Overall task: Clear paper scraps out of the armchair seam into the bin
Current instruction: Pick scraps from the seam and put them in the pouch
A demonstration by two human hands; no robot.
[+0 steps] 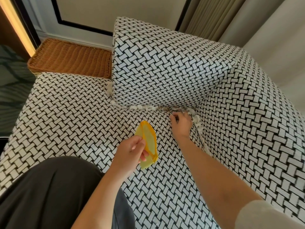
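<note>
right hand (181,125): arm stretched, fingers curled onto scraps (198,123) in seam | left hand (130,152): raised, grip pinches yellow pouch (148,142)

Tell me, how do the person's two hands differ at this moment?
The left hand is raised above the seat and pinches a yellow pouch; the right hand reaches further out, its fingers at the seam where paper scraps sit. The left shows its fingers curled around the pouch; the right shows mainly its back. Both are bare.

Bare forearms, a pale cream short sleeve (267,214) on the right arm, and dark grey trousers (49,192).
</note>
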